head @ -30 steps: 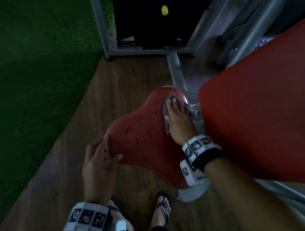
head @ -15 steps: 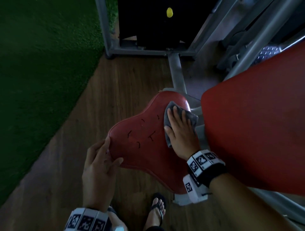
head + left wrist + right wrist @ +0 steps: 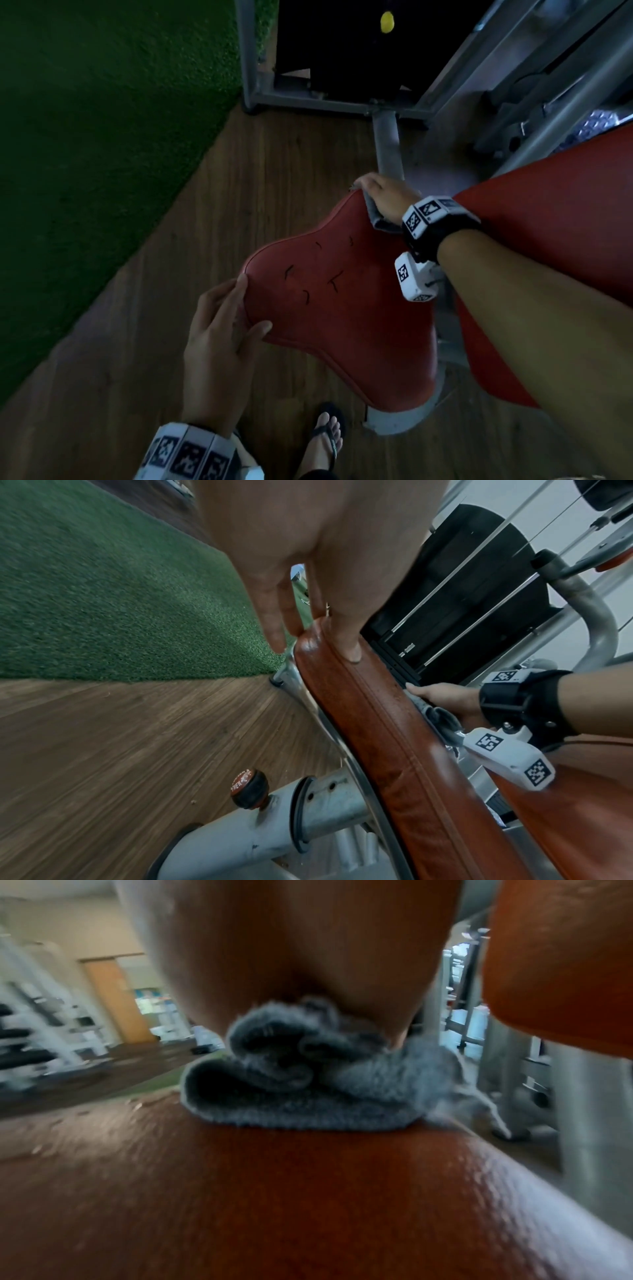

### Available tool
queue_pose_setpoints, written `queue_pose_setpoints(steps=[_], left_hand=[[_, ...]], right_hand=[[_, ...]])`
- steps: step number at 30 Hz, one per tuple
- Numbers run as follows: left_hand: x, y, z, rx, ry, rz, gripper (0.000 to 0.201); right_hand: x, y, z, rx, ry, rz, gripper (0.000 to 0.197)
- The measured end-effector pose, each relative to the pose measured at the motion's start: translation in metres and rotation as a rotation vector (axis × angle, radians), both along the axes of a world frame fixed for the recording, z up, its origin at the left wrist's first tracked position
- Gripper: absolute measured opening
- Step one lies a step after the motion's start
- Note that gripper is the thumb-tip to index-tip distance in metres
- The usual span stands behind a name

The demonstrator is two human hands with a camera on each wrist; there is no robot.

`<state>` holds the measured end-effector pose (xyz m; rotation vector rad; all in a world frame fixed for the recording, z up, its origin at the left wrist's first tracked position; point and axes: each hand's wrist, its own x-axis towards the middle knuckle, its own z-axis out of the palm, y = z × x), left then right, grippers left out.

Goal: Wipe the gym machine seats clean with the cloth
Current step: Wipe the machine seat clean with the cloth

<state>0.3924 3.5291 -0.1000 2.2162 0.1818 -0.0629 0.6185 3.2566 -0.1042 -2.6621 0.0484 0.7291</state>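
A red padded seat (image 3: 342, 308) with small dark cuts fills the middle of the head view. My right hand (image 3: 380, 197) is at the seat's far narrow tip. Its fingers bend over that tip with the grey cloth (image 3: 376, 221) under them. In the right wrist view the cloth (image 3: 308, 1083) is bunched under my palm on the seat (image 3: 274, 1191). My left hand (image 3: 222, 335) rests on the near left corner, thumb on top, straight fingers along the edge. The left wrist view shows those fingers (image 3: 277, 626) beside the seat (image 3: 377, 723).
A large red backrest pad (image 3: 565, 212) stands right of the seat. Behind are a grey frame post (image 3: 387, 147) and a dark weight stack with a yellow pin (image 3: 387, 22). Green turf (image 3: 102, 137) borders the wooden floor (image 3: 171, 342). My sandalled foot (image 3: 325, 442) stands below the seat.
My right hand has slid the cloth from the seat's middle right out to the far tip, where the fingers now bend over. My left hand has stayed on the near left corner.
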Motion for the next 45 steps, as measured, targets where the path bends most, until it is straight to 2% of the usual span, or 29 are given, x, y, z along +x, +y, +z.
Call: queue_pose_setpoints(steps=[5, 7, 10, 11, 17, 20, 22, 23, 24, 26, 28, 29, 31, 34, 39, 43, 45], left_hand=[[-0.001, 0.000, -0.001, -0.017, 0.008, 0.021, 0.071], [0.000, 0.000, 0.000, -0.023, 0.012, 0.026, 0.071], [0.001, 0.000, 0.002, -0.022, 0.007, 0.025, 0.071], [0.001, 0.000, 0.002, -0.027, 0.007, 0.027, 0.071], [0.000, 0.001, 0.001, -0.055, 0.013, 0.037, 0.070], [0.001, 0.002, 0.000, -0.043, 0.004, 0.024, 0.070], [0.001, 0.001, 0.000, -0.037, -0.004, 0.026, 0.071], [0.000, 0.001, 0.000, -0.042, -0.015, 0.034, 0.070], [-0.001, 0.001, 0.000, -0.054, -0.029, 0.044, 0.070], [-0.002, 0.000, 0.000, -0.081, -0.049, 0.055, 0.069], [-0.001, 0.000, 0.000, -0.085, -0.051, 0.052, 0.069], [0.000, 0.000, 0.000, -0.084, -0.049, 0.049, 0.069], [0.004, -0.002, -0.001, -0.078, -0.042, 0.048, 0.068], [0.006, -0.002, -0.001, -0.062, -0.034, 0.051, 0.067], [0.007, -0.004, -0.003, -0.061, -0.023, 0.057, 0.068], [0.007, -0.003, -0.003, -0.065, -0.029, 0.054, 0.068], [0.006, -0.003, -0.004, -0.065, -0.038, 0.059, 0.068]], right_hand=[[-0.006, 0.004, -0.005, -0.035, -0.069, 0.415, 0.043], [-0.002, 0.000, -0.003, -0.025, -0.056, 0.390, 0.044], [0.010, -0.006, -0.002, -0.009, 0.034, 0.166, 0.047], [0.011, -0.005, -0.004, -0.021, 0.030, 0.140, 0.044], [-0.001, 0.009, -0.008, -0.038, -0.132, 0.474, 0.037], [0.007, -0.003, -0.009, 0.029, -0.070, 0.383, 0.038], [0.009, -0.005, -0.012, 0.024, -0.053, 0.272, 0.046], [0.007, -0.001, -0.011, 0.018, -0.065, 0.280, 0.050], [0.004, 0.005, -0.009, 0.015, -0.091, 0.329, 0.051], [-0.005, 0.020, -0.004, 0.038, -0.143, 0.527, 0.040], [-0.011, 0.032, 0.003, 0.103, -0.131, 0.719, 0.033], [-0.010, 0.035, 0.006, 0.117, -0.108, 0.758, 0.031], [-0.001, 0.031, 0.005, 0.114, -0.075, 0.734, 0.028], [-0.002, 0.033, 0.002, 0.073, -0.148, 0.669, 0.029], [-0.015, 0.024, -0.001, 0.071, -0.202, 0.700, 0.035], [-0.030, 0.007, -0.003, -0.043, -0.318, 0.369, 0.037], [-0.052, 0.007, -0.005, -0.074, -0.392, 0.267, 0.040]])
